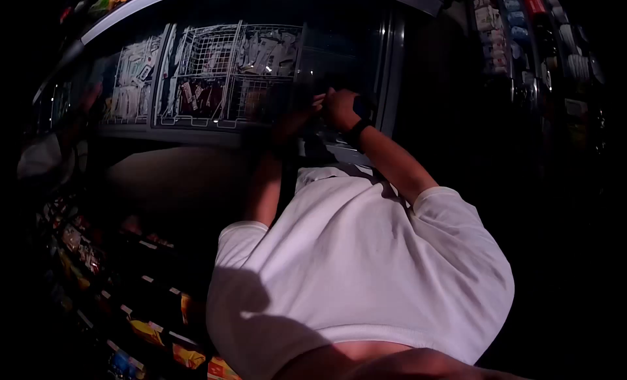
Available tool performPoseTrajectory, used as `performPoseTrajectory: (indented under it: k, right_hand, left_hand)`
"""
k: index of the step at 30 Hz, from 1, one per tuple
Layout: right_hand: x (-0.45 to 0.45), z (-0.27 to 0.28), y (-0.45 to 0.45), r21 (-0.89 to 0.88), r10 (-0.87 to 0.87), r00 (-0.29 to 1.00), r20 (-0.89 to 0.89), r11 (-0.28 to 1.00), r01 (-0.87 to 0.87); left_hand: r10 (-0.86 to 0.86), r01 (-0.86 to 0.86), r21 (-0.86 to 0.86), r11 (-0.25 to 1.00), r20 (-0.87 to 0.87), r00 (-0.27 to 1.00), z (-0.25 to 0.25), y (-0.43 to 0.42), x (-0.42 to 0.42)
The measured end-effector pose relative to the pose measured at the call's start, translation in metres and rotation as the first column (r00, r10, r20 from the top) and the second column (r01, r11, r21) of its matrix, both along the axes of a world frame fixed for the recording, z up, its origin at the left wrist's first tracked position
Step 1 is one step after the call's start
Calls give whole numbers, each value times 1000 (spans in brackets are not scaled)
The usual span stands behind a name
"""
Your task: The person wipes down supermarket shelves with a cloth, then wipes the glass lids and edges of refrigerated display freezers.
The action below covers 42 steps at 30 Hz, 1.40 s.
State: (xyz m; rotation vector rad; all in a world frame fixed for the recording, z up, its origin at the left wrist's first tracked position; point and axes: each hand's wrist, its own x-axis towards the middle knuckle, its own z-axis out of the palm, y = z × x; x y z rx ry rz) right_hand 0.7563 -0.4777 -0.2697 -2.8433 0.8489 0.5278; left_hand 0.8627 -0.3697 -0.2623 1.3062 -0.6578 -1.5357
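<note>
Both of my hands meet in front of my chest, at the near edge of a glass-topped freezer (196, 137). My right hand (341, 110), with a dark watch (359, 126) on its wrist, is bent with its fingers toward the left hand. Darkness covers most of my left hand (299, 124); some fingertips show beside the right hand. Whether anything lies between the hands cannot be made out. Left of them, wire baskets (208, 50) in the freezer hold many wrapped packages (269, 51).
Shelves (149, 279) with coloured packets and price tags run along the lower left. At the upper right stand more shelves with packaged goods (516, 34). Another person's arm and pale sleeve (42, 159) show at the far left.
</note>
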Motion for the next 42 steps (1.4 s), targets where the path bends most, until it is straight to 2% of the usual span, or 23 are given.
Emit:
performPoseTrajectory:
  k: [2, 3, 4, 5, 6, 7, 8, 10, 11, 12, 13, 14, 16, 18, 20, 21, 24, 26, 28, 31, 32, 38, 42]
  right_hand:
    - [35, -40, 20, -442, 239, 968, 73, 878, -183]
    - [30, -41, 25, -543, 566, 811, 151, 733, -410]
    - [47, -44, 35, -310, 532, 785, 318, 840, -444]
    - [65, -45, 45, -52, 448, 765, 463, 875, -480]
    - [76, -62, 52, 69, 337, 598, 727, 831, -552]
    - [86, -59, 64, 28, 383, 646, 660, 847, -530]
    - [85, -56, 70, 34, 377, 638, 671, 844, -535]
    - [68, -39, 85, -35, 455, 569, 685, 801, -598]
    - [59, -28, 86, 148, 353, 639, 684, 790, -595]
    - [47, -54, 93, 83, 339, 586, 736, 814, -574]
    - [35, -40, 85, 171, 341, 625, 702, 771, -613]
    - [15, -22, 76, 260, 348, 661, 665, 722, -642]
    - [-15, -17, 56, 258, 384, 628, 677, 675, -691]
    - [-43, -17, 34, 244, 477, 606, 637, 621, -745]
    - [-72, -25, 19, 237, 500, 655, 567, 663, -710]
    - [-89, -18, 8, 240, 495, 654, 572, 661, -711]
    - [-133, 26, -33, 339, 480, 767, 426, 701, -628]
    - [-158, 25, -48, 411, 392, 841, 373, 743, -528]
    - [-164, 26, -59, 454, 342, 868, 360, 749, -483]
    - [-164, 20, -60, 554, 152, 915, 373, 755, -351]
    - [-162, 14, -57, 559, 93, 919, 383, 768, -311]
    - [-118, -2, -30, 560, -232, 906, 354, 829, -7]
    - [-93, -18, -10, 450, -225, 936, 270, 889, 84]
  left_hand:
    - [190, -194, -273, 942, -43, 981, 25, 58, 3]
    - [220, -223, -255, 941, -41, 975, 8, 78, 15]
    - [274, -170, -265, 949, 425, 863, -31, 99, 36]
    - [257, -104, -241, 965, 797, 547, -63, 116, 61]
    - [186, -45, -183, 982, 978, 91, -78, 127, 84]
    - [176, -52, -173, 984, 982, 74, -76, 136, 94]
    - [82, -234, -53, 971, 989, 120, -76, 143, 100]
    - [171, -491, -44, 870, 961, 217, -137, 171, 130]
    - [98, -461, -22, 887, 985, 140, -130, 173, 117]
    - [32, -433, -5, 901, 998, 55, -112, 169, 97]
    - [165, -633, 3, 774, 964, 208, -91, 159, 71]
    - [312, -578, -75, 813, 893, 323, -145, 172, 68]
    - [434, -526, -173, 832, 794, 425, -173, 176, 56]
    - [429, -492, 33, 870, 442, 788, -96, 156, -2]
    - [177, -364, 198, 910, 609, 773, -43, 114, -33]
    - [225, -342, 215, 915, 431, 874, -31, 99, -44]
    - [3, -177, 291, 940, 513, 858, -30, 50, -70]
    - [-200, -150, 437, 887, 655, 729, -23, 2, -99]
    - [-102, -318, 328, 890, 822, 561, -43, -33, -128]
    - [7, -312, 123, 942, 923, 385, -59, -72, -130]
    - [15, -303, 116, 946, 917, 398, -67, -82, -120]
    - [-469, 138, 471, 872, 718, 514, -50, -128, -64]
    - [-428, 187, 397, 898, 693, 580, -47, -118, -55]
